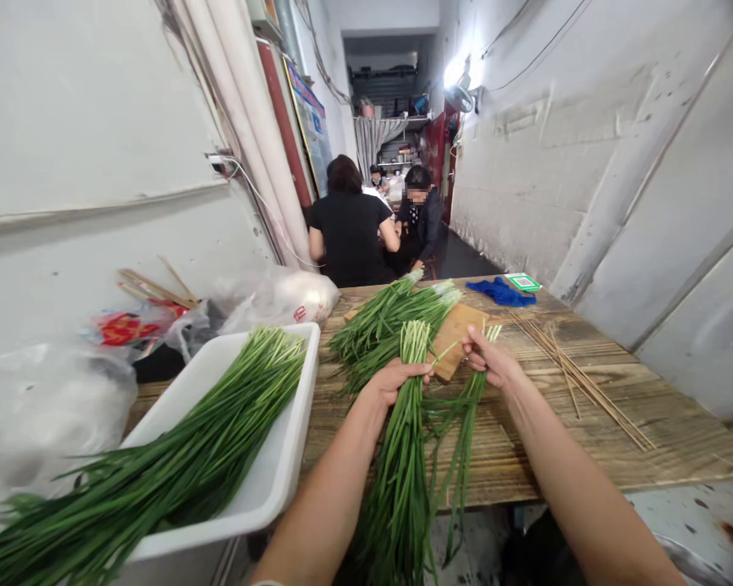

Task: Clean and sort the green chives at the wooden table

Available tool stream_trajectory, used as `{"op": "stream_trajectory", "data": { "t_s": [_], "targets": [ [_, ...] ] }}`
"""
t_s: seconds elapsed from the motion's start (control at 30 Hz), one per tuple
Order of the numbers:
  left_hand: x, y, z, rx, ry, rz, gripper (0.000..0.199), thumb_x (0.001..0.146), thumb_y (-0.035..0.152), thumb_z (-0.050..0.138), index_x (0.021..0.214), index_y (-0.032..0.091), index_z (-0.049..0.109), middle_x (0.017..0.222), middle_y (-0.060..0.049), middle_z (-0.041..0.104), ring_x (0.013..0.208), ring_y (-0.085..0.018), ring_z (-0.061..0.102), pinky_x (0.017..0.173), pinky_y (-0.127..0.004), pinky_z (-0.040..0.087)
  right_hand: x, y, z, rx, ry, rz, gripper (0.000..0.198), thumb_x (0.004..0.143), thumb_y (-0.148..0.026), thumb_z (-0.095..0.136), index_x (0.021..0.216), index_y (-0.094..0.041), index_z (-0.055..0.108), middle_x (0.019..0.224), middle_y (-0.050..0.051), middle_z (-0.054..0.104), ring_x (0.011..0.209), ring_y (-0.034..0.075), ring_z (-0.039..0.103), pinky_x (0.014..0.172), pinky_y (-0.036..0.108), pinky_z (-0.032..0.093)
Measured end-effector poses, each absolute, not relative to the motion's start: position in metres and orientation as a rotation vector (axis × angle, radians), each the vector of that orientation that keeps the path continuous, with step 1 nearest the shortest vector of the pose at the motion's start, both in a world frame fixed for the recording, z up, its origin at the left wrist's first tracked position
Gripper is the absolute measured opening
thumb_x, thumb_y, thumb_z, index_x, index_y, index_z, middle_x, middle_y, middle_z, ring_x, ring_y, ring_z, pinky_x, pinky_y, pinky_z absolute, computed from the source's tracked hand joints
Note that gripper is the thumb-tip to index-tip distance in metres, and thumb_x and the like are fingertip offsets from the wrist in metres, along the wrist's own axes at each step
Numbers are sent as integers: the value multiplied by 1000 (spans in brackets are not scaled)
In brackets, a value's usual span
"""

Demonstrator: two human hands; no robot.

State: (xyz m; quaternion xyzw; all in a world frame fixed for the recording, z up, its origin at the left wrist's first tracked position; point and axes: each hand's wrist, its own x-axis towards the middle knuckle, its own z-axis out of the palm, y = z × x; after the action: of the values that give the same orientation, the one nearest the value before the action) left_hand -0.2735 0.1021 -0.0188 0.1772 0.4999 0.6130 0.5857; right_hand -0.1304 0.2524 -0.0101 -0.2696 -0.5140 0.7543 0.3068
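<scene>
My left hand (398, 379) is closed around a thick bunch of garlic chives (410, 423), pale cut ends up and green leaves hanging past the table's front edge. To its right, my right hand (487, 358) pinches a few loose chive stalks (471, 411), whose leaves droop downward. One pale stalk slants between the two hands. Just behind lie chive bundles (382, 321) with clear wrapping at their pale ends, partly over a wooden board (461, 330). At left, a white plastic tub (290, 456) holds a large heap of long chives (220, 439).
Thin bamboo sticks (586, 387) lie on the wooden table (555, 456) at right. A blue cloth (502, 291) and a green-edged QR card (523, 282) sit at the far edge. Plastic bags (274, 297) are at left. Beyond the table, people (349, 228) sit in a narrow room.
</scene>
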Motion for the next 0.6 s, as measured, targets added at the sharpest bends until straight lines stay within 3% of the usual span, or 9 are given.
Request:
{"op": "stream_trajectory", "data": {
  "t_s": [0.1, 0.17, 0.33, 0.47, 0.6],
  "targets": [
    [-275, 102, -19, 422, 1173, 1427, 21, 62, 10, 79, 77, 7, 65, 66, -5, 66, 50, -9, 58, 47, -19, 47, -130, 245, -9, -698, -1588, 1730, 42, 62, -41, 78, 93, -16, 65, 48, -10, 40, 35, 3, 26, 34, 18, 19],
    [-277, 101, -20, 418, 1164, 1422, 21, 62, 9, 78, 78, 7, 65, 65, -5, 65, 50, -9, 58, 48, -20, 47, -129, 244, -9, -661, -1814, 1564, 47, 59, -38, 79, 99, -17, 68, 53, -8, 46, 42, 6, 36, 40, 20, 27],
    [-284, 99, -20, 402, 1064, 1426, 22, 65, 7, 75, 82, 8, 63, 65, -3, 64, 50, -9, 57, 50, -20, 48, -125, 255, -12, -623, -2124, 1415, 30, 63, -42, 73, 74, -14, 74, 68, 4, 66, 65, 16, 56, 61, 28, 43],
    [-285, 98, -19, 387, 1037, 1406, 22, 66, 6, 73, 84, 8, 61, 64, -3, 62, 50, -9, 57, 49, -21, 47, -124, 259, -14, -568, -2190, 1392, 30, 63, -41, 73, 79, -15, 75, 78, 6, 72, 74, 20, 61, 71, 30, 45],
    [-286, 97, -19, 389, 1020, 1379, 21, 67, 7, 73, 84, 8, 61, 64, -3, 62, 50, -8, 57, 49, -20, 46, -126, 258, -15, -569, -2189, 1313, 29, 63, -39, 73, 80, -16, 75, 77, 6, 72, 71, 19, 61, 69, 31, 46]
  ]
}}
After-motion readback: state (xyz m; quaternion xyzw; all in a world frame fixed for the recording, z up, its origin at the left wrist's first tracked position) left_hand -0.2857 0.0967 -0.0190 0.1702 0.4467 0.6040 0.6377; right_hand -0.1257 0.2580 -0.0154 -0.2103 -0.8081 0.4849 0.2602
